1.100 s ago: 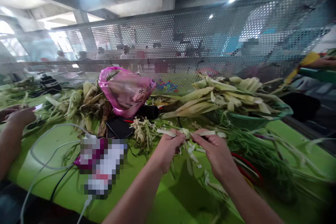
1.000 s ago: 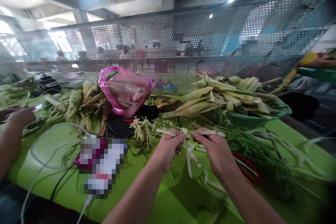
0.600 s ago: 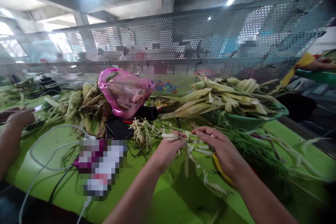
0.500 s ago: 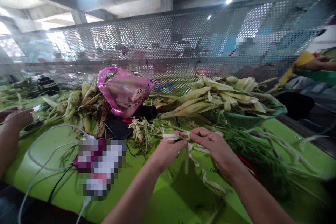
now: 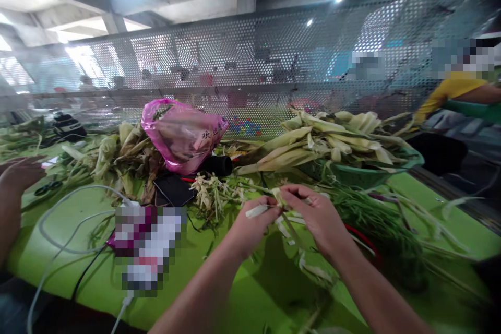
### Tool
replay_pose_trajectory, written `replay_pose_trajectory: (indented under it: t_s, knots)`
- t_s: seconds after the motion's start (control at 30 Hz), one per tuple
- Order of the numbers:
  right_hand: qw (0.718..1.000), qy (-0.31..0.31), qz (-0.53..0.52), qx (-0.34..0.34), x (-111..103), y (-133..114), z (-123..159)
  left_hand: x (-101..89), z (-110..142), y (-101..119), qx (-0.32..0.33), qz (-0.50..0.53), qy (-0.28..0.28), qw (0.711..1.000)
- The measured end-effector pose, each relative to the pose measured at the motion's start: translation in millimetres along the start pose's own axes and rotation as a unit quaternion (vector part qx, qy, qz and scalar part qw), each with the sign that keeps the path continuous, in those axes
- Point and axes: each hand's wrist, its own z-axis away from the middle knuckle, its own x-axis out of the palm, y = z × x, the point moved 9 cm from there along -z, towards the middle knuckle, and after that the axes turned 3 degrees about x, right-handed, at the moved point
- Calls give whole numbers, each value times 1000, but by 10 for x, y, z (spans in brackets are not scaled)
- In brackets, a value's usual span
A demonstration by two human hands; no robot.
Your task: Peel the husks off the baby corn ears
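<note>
Over the green table (image 5: 250,297), my left hand (image 5: 248,224) pinches a pale corn husk strip (image 5: 256,211), whose white end sticks out past the thumb. My right hand (image 5: 313,214) is closed on the same small husk piece (image 5: 277,196), fingertips almost meeting the left ones. A thin stalk seems to hang down below the fingers. Just left of my hands lies a bunch of small knotted husk pieces on stems (image 5: 213,198). Thin green strands (image 5: 379,219) lie to the right of my right hand, beside a red curved rim (image 5: 366,242).
Corn husks (image 5: 332,138) heap over a green basket (image 5: 364,175). A pink plastic bag (image 5: 183,135), dark phone (image 5: 174,190), black cylinder (image 5: 221,165) and white cable (image 5: 49,237) lie left. Another person's hand (image 5: 19,172) is at far left; a yellow-sleeved person (image 5: 454,91) at right.
The husk piece between my fingertips has turned and stands more upright. My hands stay close together. At right, the person in yellow has come further into view; the far-left person's hand has shifted.
</note>
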Motion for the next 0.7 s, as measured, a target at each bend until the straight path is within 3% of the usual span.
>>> replay_pose_trajectory:
  t_s: [0.1, 0.2, 0.3, 0.43, 0.7]
  knots:
    - [994, 40, -92, 40, -49, 70, 15, -149, -16, -35, -6, 75, 75, 994]
    - [988, -26, -130, 82, 150, 106, 58, -237, -41, -63, 6, 128, 110, 986]
    - [989, -75, -92, 86, 307, 97, 94, -242, -49, -92, 2, 160, 115, 980]
    - [997, -65, 1, 37, 294, 62, 63, -209, -36, -43, 4, 145, 101, 984]
    - [997, -65, 45, 10, 285, 8, 49, -238, -37, 6, 14, 127, 117, 985]
